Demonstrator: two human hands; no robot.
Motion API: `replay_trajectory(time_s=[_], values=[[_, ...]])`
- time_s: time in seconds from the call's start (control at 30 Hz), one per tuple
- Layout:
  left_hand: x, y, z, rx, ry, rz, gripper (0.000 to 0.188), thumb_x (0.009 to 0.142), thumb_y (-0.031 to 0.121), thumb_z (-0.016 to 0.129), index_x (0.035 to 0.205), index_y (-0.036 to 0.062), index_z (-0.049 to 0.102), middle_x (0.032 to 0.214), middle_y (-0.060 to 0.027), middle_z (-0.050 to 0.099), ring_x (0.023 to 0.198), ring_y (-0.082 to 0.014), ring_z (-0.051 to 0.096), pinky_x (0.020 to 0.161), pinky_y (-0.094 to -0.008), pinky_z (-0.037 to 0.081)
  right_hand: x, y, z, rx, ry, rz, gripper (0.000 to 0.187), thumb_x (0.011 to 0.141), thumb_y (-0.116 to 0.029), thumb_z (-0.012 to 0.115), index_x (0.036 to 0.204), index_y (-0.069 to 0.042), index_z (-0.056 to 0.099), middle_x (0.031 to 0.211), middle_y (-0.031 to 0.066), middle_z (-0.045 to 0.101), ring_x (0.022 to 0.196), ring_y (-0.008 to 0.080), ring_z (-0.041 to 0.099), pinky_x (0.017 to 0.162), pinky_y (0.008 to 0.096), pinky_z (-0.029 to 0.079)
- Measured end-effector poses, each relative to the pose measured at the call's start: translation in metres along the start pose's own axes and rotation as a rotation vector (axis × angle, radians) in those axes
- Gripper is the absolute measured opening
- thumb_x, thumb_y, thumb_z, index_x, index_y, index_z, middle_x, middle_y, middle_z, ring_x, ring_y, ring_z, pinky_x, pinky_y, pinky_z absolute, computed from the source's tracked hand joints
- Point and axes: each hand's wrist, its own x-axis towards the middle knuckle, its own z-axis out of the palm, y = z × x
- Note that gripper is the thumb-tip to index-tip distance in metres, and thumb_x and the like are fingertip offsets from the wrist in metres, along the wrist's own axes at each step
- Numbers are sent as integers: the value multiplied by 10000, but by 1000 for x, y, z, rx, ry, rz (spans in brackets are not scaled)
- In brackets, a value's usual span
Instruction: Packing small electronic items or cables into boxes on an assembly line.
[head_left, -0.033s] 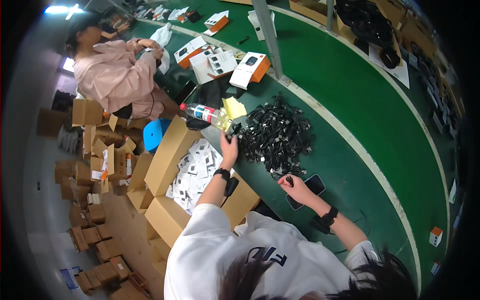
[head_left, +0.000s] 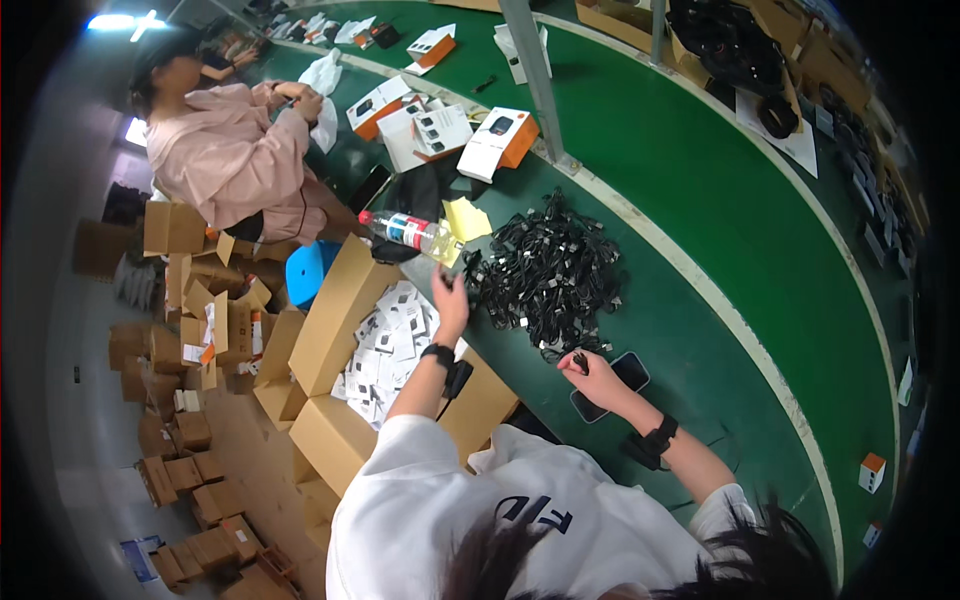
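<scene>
A heap of black cables (head_left: 550,268) with metal plugs lies on the green table in front of me. At its near edge my right hand (head_left: 590,372) is closed round a black cable (head_left: 581,361), its end showing at the fingertips. My left hand (head_left: 449,305) is over the table edge, just left of the heap, fingers and thumb apart; a small dark patch between them is too blurred to name. A dark phone (head_left: 630,371) lies partly behind my right hand. Below my left hand stands an open cardboard box (head_left: 335,315) full of small white printed cards (head_left: 390,345).
A clear bottle (head_left: 410,231) with a red cap lies beside yellow paper (head_left: 466,219). White-and-orange boxes (head_left: 498,140) sit farther back near a metal post (head_left: 535,80). A person in pink (head_left: 235,150) works at the far left. Cartons (head_left: 200,500) crowd the floor.
My left hand has drawn slightly left, away from the cable heap. My right hand stays in place with the cable. The person in pink has shifted a little.
</scene>
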Motion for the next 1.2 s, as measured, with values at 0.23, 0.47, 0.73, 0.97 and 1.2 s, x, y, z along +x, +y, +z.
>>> replay_trajectory(time_s=[0.23,0.47,0.73,0.97,1.2], values=[[-58,135,31,-331,-658,91,488,956,381,263,1175,26,516,1183,-119,536,1040,-210,509,937,-327,358,29,-84,-23,412,100,-82,171,800,-73,604,929,6,523,714,-35,431,659,59,409,607,215,394],[-33,202,109,35,-1118,420,552,939,416,351,1313,10,330,1245,-121,452,1087,-182,463,915,-290,369,45,-101,-92,341,388,-240,323,803,-36,587,677,-117,301,697,14,503,591,86,492,541,221,399],[161,248,282,-1,-266,436,319,688,149,651,944,-5,537,943,-148,548,887,-255,526,799,-350,414,-29,-55,-151,489,787,-46,348,815,-52,590,671,-122,281,845,148,586,554,140,540,405,260,429],[243,237,352,795,11,442,571,693,142,545,1208,-40,379,1292,-180,385,1223,-334,322,1001,-504,226,-85,-9,-153,587,1099,122,300,799,15,558,691,-117,311,819,138,584,541,161,546,406,273,421],[295,220,354,1000,56,555,294,762,136,531,1051,80,520,1095,-88,506,1151,-260,410,979,-515,248,-71,-11,-153,696,1130,195,278,790,21,573,704,-102,339,826,155,587,539,182,553,427,283,430]])
